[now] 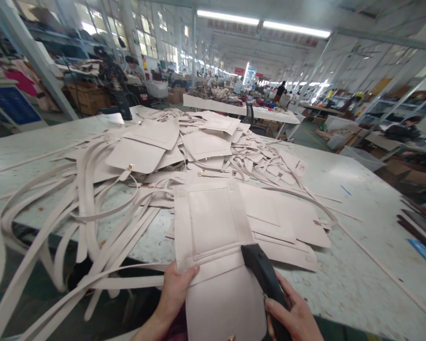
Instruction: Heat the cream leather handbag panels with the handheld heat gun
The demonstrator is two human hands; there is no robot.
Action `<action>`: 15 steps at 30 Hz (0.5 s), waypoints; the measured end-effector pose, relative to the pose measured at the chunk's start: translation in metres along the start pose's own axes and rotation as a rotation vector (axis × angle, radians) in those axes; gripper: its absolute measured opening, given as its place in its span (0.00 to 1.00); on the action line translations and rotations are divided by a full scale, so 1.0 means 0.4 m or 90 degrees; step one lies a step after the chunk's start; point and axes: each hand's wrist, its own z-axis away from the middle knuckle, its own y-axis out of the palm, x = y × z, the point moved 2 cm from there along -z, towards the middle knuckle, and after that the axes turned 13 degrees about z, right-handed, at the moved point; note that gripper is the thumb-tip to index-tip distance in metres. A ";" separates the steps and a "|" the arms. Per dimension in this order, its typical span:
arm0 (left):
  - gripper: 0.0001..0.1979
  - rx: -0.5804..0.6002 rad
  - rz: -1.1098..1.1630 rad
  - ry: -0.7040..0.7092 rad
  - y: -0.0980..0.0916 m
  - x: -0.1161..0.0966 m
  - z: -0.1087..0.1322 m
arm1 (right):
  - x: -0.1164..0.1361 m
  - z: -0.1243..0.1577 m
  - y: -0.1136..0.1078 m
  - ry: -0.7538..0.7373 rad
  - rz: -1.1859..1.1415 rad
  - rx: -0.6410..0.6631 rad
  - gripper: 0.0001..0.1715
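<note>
A long pale beige leather bag panel with a stitched rectangle lies in front of me, its near part hanging past the table edge. My left hand grips its left edge, thumb on top and fingers underneath. Pale straps run leftward beside that hand. My right hand is wrapped around a black curved hand tool; its exact kind is unclear. The tool's wide tip rests at the panel's right edge. A small gold metal fitting shows at the panel's near end.
Similar bag pieces are heaped across the white table. Loose straps hang over its left front edge. Dark strips lie at the right. Behind stand another loaded table, a chair and a person.
</note>
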 end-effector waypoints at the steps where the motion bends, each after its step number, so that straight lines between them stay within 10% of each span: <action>1: 0.19 0.009 0.010 -0.006 0.000 0.004 0.001 | 0.018 -0.007 0.004 0.003 -0.010 0.012 0.51; 10: 0.22 0.041 0.125 -0.046 0.037 0.063 0.062 | 0.208 -0.115 0.003 -0.066 0.082 0.003 0.42; 15: 0.25 0.252 0.218 -0.135 0.078 0.081 0.133 | 0.295 -0.060 0.021 -0.123 0.177 -0.042 0.43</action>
